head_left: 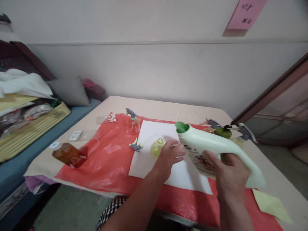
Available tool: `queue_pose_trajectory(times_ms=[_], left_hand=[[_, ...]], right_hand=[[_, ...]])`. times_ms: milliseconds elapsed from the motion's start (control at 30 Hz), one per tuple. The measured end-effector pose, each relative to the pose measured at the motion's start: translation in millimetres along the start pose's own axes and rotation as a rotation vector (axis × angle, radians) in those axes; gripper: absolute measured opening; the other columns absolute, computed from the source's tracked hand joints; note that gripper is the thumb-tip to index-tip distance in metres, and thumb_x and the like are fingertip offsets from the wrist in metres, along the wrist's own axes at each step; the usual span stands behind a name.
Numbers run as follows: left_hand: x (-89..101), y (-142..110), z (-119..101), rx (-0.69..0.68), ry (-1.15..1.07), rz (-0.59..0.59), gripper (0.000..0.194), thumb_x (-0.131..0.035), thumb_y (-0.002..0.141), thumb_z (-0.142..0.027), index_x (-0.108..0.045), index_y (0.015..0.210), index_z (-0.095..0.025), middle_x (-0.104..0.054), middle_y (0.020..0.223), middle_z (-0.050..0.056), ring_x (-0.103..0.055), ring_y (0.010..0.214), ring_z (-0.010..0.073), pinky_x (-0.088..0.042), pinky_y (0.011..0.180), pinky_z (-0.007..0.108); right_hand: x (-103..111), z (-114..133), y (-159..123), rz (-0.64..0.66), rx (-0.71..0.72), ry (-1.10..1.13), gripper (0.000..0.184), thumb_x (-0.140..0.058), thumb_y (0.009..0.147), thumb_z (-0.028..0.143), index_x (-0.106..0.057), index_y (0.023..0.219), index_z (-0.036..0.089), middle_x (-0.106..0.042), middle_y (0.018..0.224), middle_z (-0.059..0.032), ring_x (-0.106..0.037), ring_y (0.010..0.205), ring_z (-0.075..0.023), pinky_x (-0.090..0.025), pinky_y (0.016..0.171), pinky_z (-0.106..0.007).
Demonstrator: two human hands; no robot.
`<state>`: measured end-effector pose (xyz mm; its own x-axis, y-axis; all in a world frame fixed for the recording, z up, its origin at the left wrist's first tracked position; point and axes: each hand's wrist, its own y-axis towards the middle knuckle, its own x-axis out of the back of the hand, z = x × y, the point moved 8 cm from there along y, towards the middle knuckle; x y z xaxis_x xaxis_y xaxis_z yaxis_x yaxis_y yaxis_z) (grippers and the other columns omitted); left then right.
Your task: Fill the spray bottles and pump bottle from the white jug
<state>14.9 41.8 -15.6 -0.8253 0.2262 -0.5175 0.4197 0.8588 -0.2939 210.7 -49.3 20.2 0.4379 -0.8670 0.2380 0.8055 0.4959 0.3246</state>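
Note:
My right hand (231, 175) is wrapped around the handle of a big pale green detergent jug (211, 138), which is tipped left with its green-lined mouth uncapped. The mouth points above and to the right of a small yellow-green spray bottle (157, 148) without its top, standing on white paper (151, 131). Just right of that bottle, my left hand (171, 153) has its fingers stretched out and apart, near the jug's label side; whether it touches the jug or bottle I cannot tell. The loose grey trigger sprayer (136, 146) lies at the paper's left edge.
Red plastic sheeting (108, 157) covers part of the table (149, 104). A clear spray bottle (133, 125) stands behind left, an amber liquid bottle (68, 155) at far left. More spray bottles (240, 138) and a green fruit (222, 132) sit behind the jug. Yellow paper (271, 203) lies front right.

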Motion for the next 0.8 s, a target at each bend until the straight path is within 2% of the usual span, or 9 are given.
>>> queue_pose_trajectory(times_ms=[67,167,233,300,400,533,600,667,800], left_hand=[[18.6,-3.6,-22.3,-0.172,0.124,-0.114,0.026,-0.076,0.075,-0.037,-0.066,0.091,-0.018,-0.071,0.092,0.006,-0.069,0.09,0.0204,-0.05,0.084,0.031],[57.3,-7.7,-56.3,-0.417,0.303,-0.311,0.017,-0.069,0.08,-0.037,-0.065,0.081,-0.02,-0.07,0.081,0.003,-0.067,0.085,0.0187,-0.05,0.082,0.029],[86.4,-4.8,-72.3,-0.462,0.575,-0.456,0.015,-0.062,0.086,-0.036,-0.063,0.086,-0.021,-0.07,0.085,0.003,-0.067,0.086,0.0186,-0.049,0.08,0.029],[110.1,6.5,-79.4,-0.37,1.044,-0.541,0.019,-0.052,0.093,-0.036,-0.061,0.1,-0.021,-0.071,0.098,0.006,-0.067,0.095,0.0198,-0.049,0.084,0.03],[138.3,25.8,-77.3,-0.261,1.3,-0.488,0.026,-0.064,0.085,-0.028,-0.061,0.109,-0.019,-0.067,0.12,0.014,-0.062,0.113,0.0265,-0.044,0.095,0.036],[155.4,41.5,-62.9,-0.163,1.508,-0.352,0.042,-0.075,0.067,-0.014,-0.062,0.106,-0.023,-0.062,0.131,0.012,-0.049,0.131,0.0322,-0.035,0.107,0.043],[159.8,45.7,-56.0,-0.132,1.583,-0.314,0.043,-0.074,0.064,-0.009,-0.062,0.103,-0.024,-0.059,0.138,0.011,-0.042,0.137,0.0337,-0.031,0.11,0.046],[163.8,49.1,-51.2,-0.102,1.634,-0.304,0.034,-0.069,0.067,-0.005,-0.062,0.096,-0.022,-0.058,0.138,0.012,-0.042,0.138,0.0347,-0.031,0.109,0.048],[165.6,53.2,-55.1,-0.095,1.67,-0.32,0.023,-0.054,0.073,0.001,-0.059,0.084,-0.019,-0.064,0.121,0.015,-0.05,0.126,0.0328,-0.036,0.102,0.045]], right_hand=[[-5.3,-17.1,0.1,-0.031,-0.188,0.232,0.05,-0.088,0.057,0.05,-0.073,0.09,0.016,-0.069,0.085,-0.0027,-0.063,0.085,-0.0225,-0.054,0.082,-0.038],[-13.7,-27.9,4.8,-0.091,-0.198,0.46,0.04,-0.087,0.055,0.039,-0.07,0.084,0.017,-0.065,0.081,0.0001,-0.062,0.091,-0.0214,-0.05,0.098,-0.042],[-22.8,-31.7,9.8,-0.086,-0.145,0.556,0.04,-0.084,0.058,0.037,-0.069,0.09,0.018,-0.065,0.086,0.0004,-0.062,0.098,-0.0217,-0.041,0.11,-0.046],[-34.0,-33.8,14.0,-0.062,-0.093,0.601,0.045,-0.08,0.062,0.037,-0.068,0.101,0.018,-0.066,0.096,-0.0011,-0.062,0.107,-0.023,-0.034,0.117,-0.05],[-52.9,-32.3,18.2,-0.006,0.002,0.623,0.054,-0.075,0.066,0.037,-0.063,0.116,0.02,-0.065,0.115,-0.0044,-0.058,0.119,-0.0245,-0.031,0.119,-0.053],[-71.8,-41.4,21.6,0.017,0.001,0.673,0.057,-0.078,0.064,0.032,-0.06,0.117,0.021,-0.063,0.124,-0.0044,-0.055,0.125,-0.0228,-0.027,0.122,-0.052],[-73.4,-54.0,22.7,-0.033,-0.081,0.703,0.053,-0.082,0.059,0.029,-0.062,0.107,0.02,-0.064,0.118,-0.0032,-0.058,0.12,-0.0218,-0.029,0.122,-0.05],[-69.6,-65.5,22.3,-0.104,-0.152,0.712,0.049,-0.084,0.056,0.028,-0.063,0.099,0.019,-0.066,0.109,-0.0018,-0.061,0.113,-0.0212,-0.031,0.12,-0.05],[-60.5,-72.0,18.7,-0.147,-0.186,0.674,0.046,-0.085,0.058,0.029,-0.065,0.098,0.018,-0.068,0.107,-0.0014,-0.063,0.109,-0.0209,-0.034,0.119,-0.051]])
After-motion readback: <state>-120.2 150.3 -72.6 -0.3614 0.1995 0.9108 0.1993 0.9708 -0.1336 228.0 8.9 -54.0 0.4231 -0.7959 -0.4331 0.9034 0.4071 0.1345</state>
